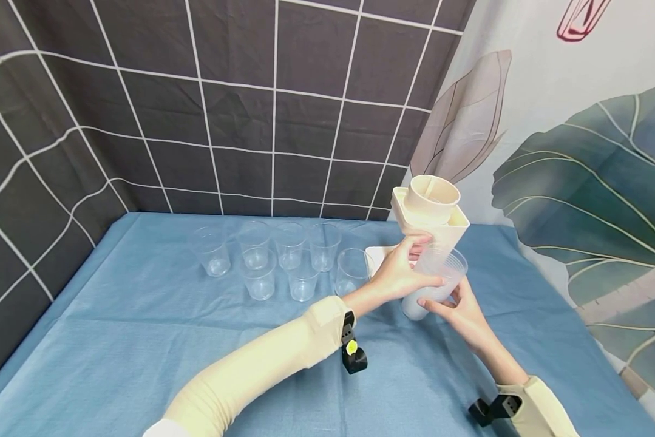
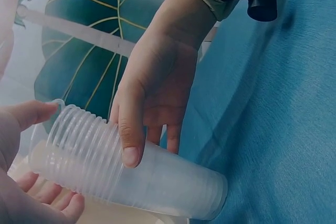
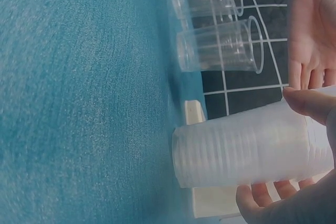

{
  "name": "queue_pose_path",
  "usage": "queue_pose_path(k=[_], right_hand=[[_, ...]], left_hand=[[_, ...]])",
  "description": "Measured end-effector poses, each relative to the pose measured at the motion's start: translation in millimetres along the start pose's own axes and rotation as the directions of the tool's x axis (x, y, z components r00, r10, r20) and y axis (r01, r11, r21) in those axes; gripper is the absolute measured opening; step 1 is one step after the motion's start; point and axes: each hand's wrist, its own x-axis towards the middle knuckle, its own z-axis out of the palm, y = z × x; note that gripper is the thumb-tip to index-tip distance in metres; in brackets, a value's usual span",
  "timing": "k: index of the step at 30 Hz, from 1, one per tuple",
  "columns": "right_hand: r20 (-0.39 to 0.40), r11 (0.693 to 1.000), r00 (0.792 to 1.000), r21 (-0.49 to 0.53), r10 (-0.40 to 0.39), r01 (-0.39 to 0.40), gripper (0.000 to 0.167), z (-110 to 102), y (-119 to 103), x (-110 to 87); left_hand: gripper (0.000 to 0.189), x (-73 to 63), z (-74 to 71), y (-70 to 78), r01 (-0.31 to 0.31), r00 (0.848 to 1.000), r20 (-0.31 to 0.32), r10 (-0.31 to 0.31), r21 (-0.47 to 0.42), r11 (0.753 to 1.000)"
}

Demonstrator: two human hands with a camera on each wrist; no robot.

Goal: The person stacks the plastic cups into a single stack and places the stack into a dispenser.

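Observation:
A nested stack of clear plastic cups (image 1: 433, 288) is held tilted above the blue cloth, its lower end close to it. My right hand (image 1: 464, 312) grips the stack's side, its thumb (image 3: 310, 103) on one side and fingers on the other. At the rim end, my left hand (image 1: 398, 273) grips the top cup; in the left wrist view its thumb (image 2: 42, 113) touches the rim and its fingers curl beneath. Behind the hands stands a cream plastic holder (image 1: 431, 221) with a round tube on top. The stack hides part of it.
Several single clear cups stand upright in two rows to the left, the nearest cup (image 1: 352, 273) close to my left hand. A blue cloth (image 1: 223, 352) covers the table. Behind hang a dark gridded curtain (image 1: 240, 115) and a leaf-patterned curtain (image 1: 595, 182).

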Motion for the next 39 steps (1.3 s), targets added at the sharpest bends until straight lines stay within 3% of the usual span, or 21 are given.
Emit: queue_pose_path(k=[29, 39], right_hand=[[-0.006, 1.0, 1.0, 0.009, -0.022, 0.022, 0.084, 0.8, 2.4, -0.1], [-0.006, 1.0, 1.0, 0.008, -0.029, 0.029, 0.083, 0.2, 2.4, -0.3]], left_hand=[[0.067, -1.5, -1.3, -2.3, -0.016, 1.0, 0.017, 0.015, 0.042, 0.999], [0.067, -3.0, 2.2, -5.0, 0.005, 1.0, 0.01, -0.005, 0.014, 1.0]])
